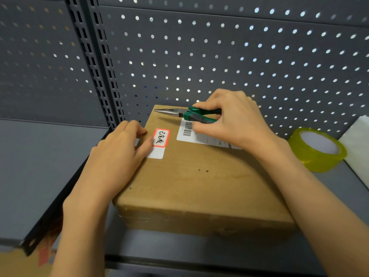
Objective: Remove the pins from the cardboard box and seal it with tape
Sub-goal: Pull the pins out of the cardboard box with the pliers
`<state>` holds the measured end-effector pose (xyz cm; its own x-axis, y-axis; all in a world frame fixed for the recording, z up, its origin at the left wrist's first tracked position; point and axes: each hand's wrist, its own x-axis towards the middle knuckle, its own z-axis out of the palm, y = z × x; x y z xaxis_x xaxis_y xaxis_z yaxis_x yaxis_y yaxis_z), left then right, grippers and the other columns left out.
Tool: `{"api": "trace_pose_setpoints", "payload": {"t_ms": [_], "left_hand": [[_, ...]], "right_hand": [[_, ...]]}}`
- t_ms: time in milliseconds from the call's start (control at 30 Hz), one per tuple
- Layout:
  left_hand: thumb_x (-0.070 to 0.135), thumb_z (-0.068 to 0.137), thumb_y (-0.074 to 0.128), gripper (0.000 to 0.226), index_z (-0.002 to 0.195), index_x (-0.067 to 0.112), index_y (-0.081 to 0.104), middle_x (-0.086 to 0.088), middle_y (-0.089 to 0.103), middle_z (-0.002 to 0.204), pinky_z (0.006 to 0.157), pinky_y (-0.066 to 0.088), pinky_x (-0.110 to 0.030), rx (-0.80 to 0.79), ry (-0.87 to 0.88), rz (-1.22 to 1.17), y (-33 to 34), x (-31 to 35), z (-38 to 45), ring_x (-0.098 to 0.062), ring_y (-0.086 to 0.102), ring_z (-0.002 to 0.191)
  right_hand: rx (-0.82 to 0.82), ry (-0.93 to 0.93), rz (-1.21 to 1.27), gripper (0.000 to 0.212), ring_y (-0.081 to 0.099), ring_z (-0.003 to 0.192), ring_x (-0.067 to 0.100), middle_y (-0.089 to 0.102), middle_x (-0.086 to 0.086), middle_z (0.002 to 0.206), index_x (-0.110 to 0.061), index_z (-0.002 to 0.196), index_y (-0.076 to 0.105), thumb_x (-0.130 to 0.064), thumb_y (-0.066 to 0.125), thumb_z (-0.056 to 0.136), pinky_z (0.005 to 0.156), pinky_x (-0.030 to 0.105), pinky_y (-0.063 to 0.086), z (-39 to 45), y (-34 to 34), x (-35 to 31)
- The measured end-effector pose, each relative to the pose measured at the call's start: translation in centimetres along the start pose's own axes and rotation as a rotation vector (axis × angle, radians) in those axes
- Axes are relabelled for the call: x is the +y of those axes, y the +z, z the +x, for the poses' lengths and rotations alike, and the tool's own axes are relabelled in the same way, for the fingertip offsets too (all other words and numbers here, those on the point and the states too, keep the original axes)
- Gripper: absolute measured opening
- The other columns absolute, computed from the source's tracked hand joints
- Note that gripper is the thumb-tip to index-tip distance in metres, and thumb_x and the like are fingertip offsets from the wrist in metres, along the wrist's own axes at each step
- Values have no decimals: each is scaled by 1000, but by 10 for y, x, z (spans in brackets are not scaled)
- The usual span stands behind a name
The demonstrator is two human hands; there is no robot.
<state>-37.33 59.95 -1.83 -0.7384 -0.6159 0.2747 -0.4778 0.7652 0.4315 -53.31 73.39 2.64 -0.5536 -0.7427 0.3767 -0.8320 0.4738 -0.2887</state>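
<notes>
Cardboard box (199,176) on grey shelf (30,166), flaps down; pins too small to discern. My right hand (233,120) grips green-handled pliers (189,113), handles mostly hidden. My left hand (119,154) flat, fingers relaxed, on box's left edge. Yellow tape roll (317,150) just right.

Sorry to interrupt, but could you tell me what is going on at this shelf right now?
A person is working on a closed cardboard box that lies on a grey shelf. The left hand rests on the box's left edge, steadying it. The right hand grips green-handled needle-nose pliers over the far end of the lid, nose pointing left. A roll of yellowish tape sits untouched to the right, so sealing has not begun.
</notes>
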Motion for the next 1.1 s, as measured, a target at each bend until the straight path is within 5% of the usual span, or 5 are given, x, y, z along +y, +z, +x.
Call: {"api": "trace_pose_setpoints", "payload": {"t_ms": [267,500,1100], "left_hand": [[41,92,46,29,109,20,58,1,60,106,66,34,-30,100,76,128,-8,7,1,-20,54,96],[30,89,52,20,98,16,63,5,55,89,64,32,-31,257,242,52,-25,32,-6,-23,54,87],[32,86,46,22,87,16,61,-1,62,84,64,40,-35,272,439,-39,23,157,-54,-28,58,83]], "right_hand": [[51,62,44,31,58,91,21,66,-4,97,-36,103,70,-44,65,73,78,36,47,-10,-15,-2],[286,194,122,39,59,87,17,64,-8,92,-42,101,70,-52,58,66,75,35,47,-58,-24,-10],[526,329,291,40,62,81,6,64,-14,91,-37,103,71,-49,62,65,75,37,52,-161,-68,85]]}}
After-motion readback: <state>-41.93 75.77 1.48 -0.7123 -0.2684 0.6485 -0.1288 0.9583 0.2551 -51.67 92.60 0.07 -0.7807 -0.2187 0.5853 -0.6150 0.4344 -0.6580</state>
